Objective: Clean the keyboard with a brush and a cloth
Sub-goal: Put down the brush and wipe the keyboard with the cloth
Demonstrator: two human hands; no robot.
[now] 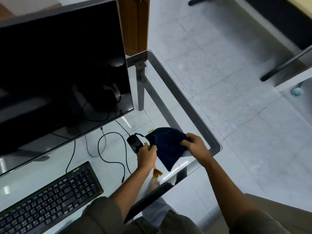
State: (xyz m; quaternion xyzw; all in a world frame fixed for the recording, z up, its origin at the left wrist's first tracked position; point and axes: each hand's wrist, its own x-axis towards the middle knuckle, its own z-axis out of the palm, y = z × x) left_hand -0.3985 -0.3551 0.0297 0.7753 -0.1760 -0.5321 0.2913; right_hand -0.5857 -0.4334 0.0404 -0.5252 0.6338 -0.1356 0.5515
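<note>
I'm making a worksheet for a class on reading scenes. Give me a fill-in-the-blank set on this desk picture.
1. Both hands grip a dark ____ cloth above the glass desk.
2. The left hand also holds a brush with a ____ handle.
3. The black mouse lies to the ____ of the cloth.
4. The monitor screen is ____.

Missing words: blue; wooden; left; off

brush (157,173) mostly hidden, perhaps under left hand (146,156)
</note>
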